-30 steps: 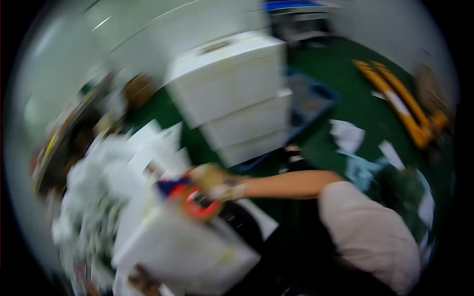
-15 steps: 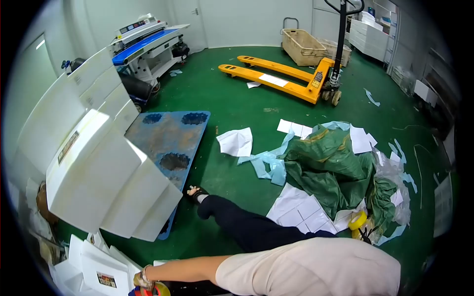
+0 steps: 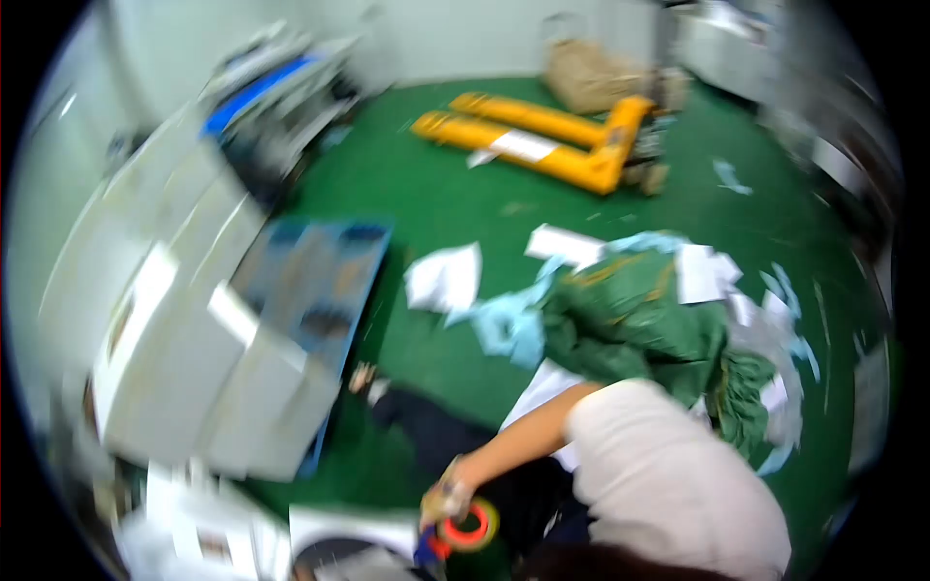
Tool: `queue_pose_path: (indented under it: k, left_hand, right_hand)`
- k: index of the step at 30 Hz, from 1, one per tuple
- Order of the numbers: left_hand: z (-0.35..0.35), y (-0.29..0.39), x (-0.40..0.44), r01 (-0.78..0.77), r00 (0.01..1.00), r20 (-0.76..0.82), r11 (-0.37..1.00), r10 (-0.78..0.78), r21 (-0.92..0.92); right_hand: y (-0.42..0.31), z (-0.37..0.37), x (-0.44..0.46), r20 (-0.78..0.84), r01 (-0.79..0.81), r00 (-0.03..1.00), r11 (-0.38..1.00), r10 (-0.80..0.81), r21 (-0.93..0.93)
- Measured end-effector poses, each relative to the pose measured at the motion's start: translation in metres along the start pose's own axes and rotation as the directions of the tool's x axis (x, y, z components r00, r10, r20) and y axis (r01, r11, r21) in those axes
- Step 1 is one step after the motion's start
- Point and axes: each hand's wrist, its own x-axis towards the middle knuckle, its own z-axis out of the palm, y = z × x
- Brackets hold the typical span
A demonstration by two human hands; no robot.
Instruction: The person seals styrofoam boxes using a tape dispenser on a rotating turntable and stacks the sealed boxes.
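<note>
My right hand (image 3: 446, 499), in what looks like a stained light glove, grips a tape dispenser (image 3: 469, 528) near the bottom centre. Its roll has an orange-red core, and blue and red parts show beside it. The arm in a pale sleeve (image 3: 668, 465) comes in from the right. Just left of the hand lies a white foam panel or box (image 3: 354, 523), with a dark rounded shape in front of it that I cannot make out. White foam pieces (image 3: 189, 518), one with a label, sit further left. My left hand is out of view. Motion blurs the picture.
Tall white foam boxes (image 3: 184, 387) stand at left by a blue pallet (image 3: 363, 300). A green tarp-like heap (image 3: 620, 320) lies at right among papers and pale-blue scraps. Behind are a yellow pallet jack (image 3: 533, 145), a tan bin (image 3: 586, 77) and a blue-belted machine (image 3: 262, 92).
My right hand has moved right and up from the bottom left with the tape dispenser. The view has shifted slightly, and a dark rounded shape shows at the bottom.
</note>
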Motion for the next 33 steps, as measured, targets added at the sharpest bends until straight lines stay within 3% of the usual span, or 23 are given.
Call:
queue_pose_path:
  k: [3,4,5,6,7,9,11,12,13,16,17,20,22,23,24,25,26,27,28,30,31,32,33]
  left_hand:
    - [0.042,-0.049,0.044,0.087,0.995,-0.035,0.988,-0.092,-0.130]
    - [0.026,-0.046,0.067,0.282,0.958,0.066,0.956,-0.277,-0.078]
    - [0.039,-0.077,0.080,0.296,0.954,-0.063,0.953,-0.292,0.064]
    - [0.034,-0.098,0.094,0.342,0.939,-0.025,0.927,-0.342,0.156]
    - [0.041,-0.129,0.107,0.462,0.885,-0.035,0.866,-0.465,0.191]
    - [0.026,-0.166,0.109,0.738,0.662,-0.064,0.634,-0.747,0.231]
    - [0.017,-0.205,0.093,0.853,0.472,-0.058,0.439,-0.880,0.281]
    - [0.035,-0.253,0.067,0.846,0.462,-0.117,0.396,-0.879,0.358]
    - [0.038,-0.270,0.045,0.895,0.389,-0.240,0.303,-0.889,0.327]
    - [0.029,-0.291,-0.042,0.903,0.272,-0.327,0.123,-0.905,0.412]
    - [0.040,-0.325,-0.088,0.890,0.237,-0.279,0.093,-0.930,0.446]
    - [0.003,-0.265,-0.124,0.915,0.146,-0.410,-0.034,-0.900,0.401]
    - [0.003,-0.229,-0.122,0.864,0.502,-0.482,0.395,-0.719,0.312]
    - [0.004,-0.206,-0.100,0.505,0.680,-0.559,0.856,-0.474,-0.112]
    - [0.003,-0.159,-0.065,0.358,0.670,-0.337,0.686,-0.661,-0.634]
    - [-0.033,-0.085,-0.016,0.405,0.867,-0.123,0.826,-0.483,-0.393]
    - [-0.056,-0.031,0.021,0.374,0.927,0.085,0.903,-0.364,-0.211]
    - [-0.045,-0.016,0.042,0.220,0.968,0.162,0.958,-0.191,-0.181]
    - [-0.030,-0.017,0.049,0.220,0.943,0.273,0.972,-0.190,-0.085]
    - [-0.024,-0.024,0.059,0.353,0.884,0.348,0.933,-0.311,-0.064]
    - [-0.011,-0.023,0.055,0.340,0.927,0.171,0.940,-0.335,-0.003]
    - [-0.009,-0.028,0.060,0.369,0.910,0.209,0.929,-0.359,-0.010]
    - [-0.006,-0.034,0.063,0.432,0.885,0.196,0.902,-0.423,-0.005]
  right_hand:
    - [-0.027,-0.021,-0.014,0.086,-0.317,0.948,0.899,0.306,0.302]
    - [-0.036,-0.032,-0.014,0.085,-0.387,0.921,0.862,0.381,0.327]
    - [-0.027,-0.022,-0.008,0.106,-0.473,0.880,0.838,0.462,0.272]
    - [-0.023,-0.029,-0.004,-0.048,-0.348,0.927,0.902,0.372,0.256]
    - [-0.017,-0.036,0.002,0.014,-0.441,0.888,0.845,0.459,0.302]
    - [-0.016,-0.048,0.019,0.018,-0.489,0.861,0.819,0.508,0.298]
    - [0.000,-0.064,0.036,-0.100,-0.397,0.902,0.898,0.420,0.190]
    - [0.011,-0.069,0.047,-0.089,-0.396,0.905,0.900,0.416,0.182]
    - [0.022,-0.073,0.060,-0.097,-0.395,0.907,0.906,0.411,0.151]
    - [0.045,-0.092,0.103,-0.076,-0.345,0.933,0.933,0.353,0.098]
    - [0.049,-0.100,0.120,-0.077,-0.304,0.948,0.950,0.309,0.066]
    - [0.067,-0.109,0.164,-0.032,-0.288,0.957,0.956,0.290,0.055]
    - [0.072,-0.121,0.184,0.002,-0.295,0.955,0.955,0.295,0.012]
    - [0.075,-0.126,0.192,0.033,-0.317,0.948,0.948,0.318,-0.030]
    - [0.079,-0.129,0.194,0.035,-0.318,0.947,0.948,0.318,-0.028]
    - [0.083,-0.130,0.192,0.046,-0.259,0.964,0.965,0.260,-0.032]
    - [0.084,-0.128,0.190,0.063,-0.202,0.977,0.979,0.204,-0.025]
    - [0.081,-0.133,0.185,0.123,-0.215,0.969,0.977,0.212,0.008]
    - [0.082,-0.131,0.176,0.121,-0.216,0.972,0.968,0.201,0.126]
    - [0.073,-0.140,0.148,0.168,-0.325,0.936,0.943,0.311,0.069]
    - [0.070,-0.153,0.130,0.210,-0.302,0.934,0.953,0.289,0.031]
    - [0.068,-0.158,0.109,0.263,-0.277,0.927,0.961,0.266,0.005]
    - [0.070,-0.160,0.087,0.282,-0.359,0.899,0.933,0.335,0.035]
